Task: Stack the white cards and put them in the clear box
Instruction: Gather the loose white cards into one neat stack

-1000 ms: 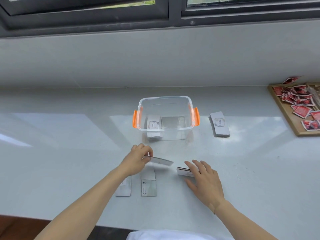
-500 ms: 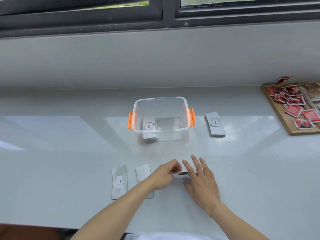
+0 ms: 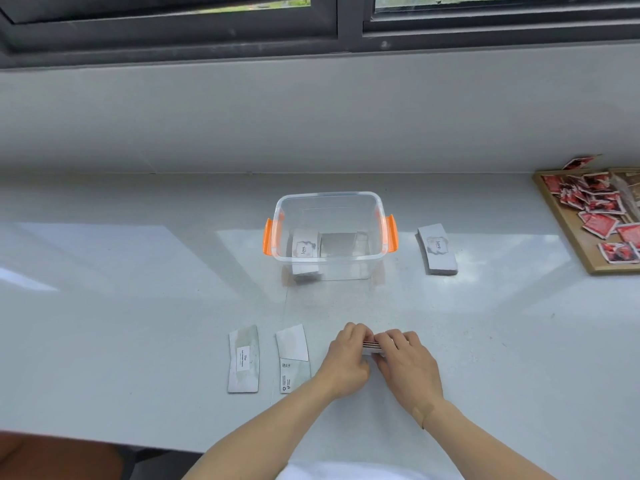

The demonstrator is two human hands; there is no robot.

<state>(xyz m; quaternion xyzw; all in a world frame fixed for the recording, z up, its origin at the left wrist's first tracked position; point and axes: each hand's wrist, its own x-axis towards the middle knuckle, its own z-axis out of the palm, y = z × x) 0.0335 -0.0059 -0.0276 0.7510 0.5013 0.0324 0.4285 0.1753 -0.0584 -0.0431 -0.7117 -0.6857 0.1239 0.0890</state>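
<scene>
A small stack of white cards rests on the counter near me, pinched between my left hand and my right hand, which both grip it from either side. The clear box with orange handles stands further back in the middle, with a stack of white cards inside at its left. Another white card stack lies to the right of the box. Two loose white cards lie flat to the left of my hands.
A wooden tray with several red packets sits at the far right. The counter's back wall and a dark window frame rise behind the box. The counter's front edge runs close to my body.
My left hand carried a card rightward onto the small stack. Both hands have now closed around that stack, the right hand's fingers curling in from flat.
</scene>
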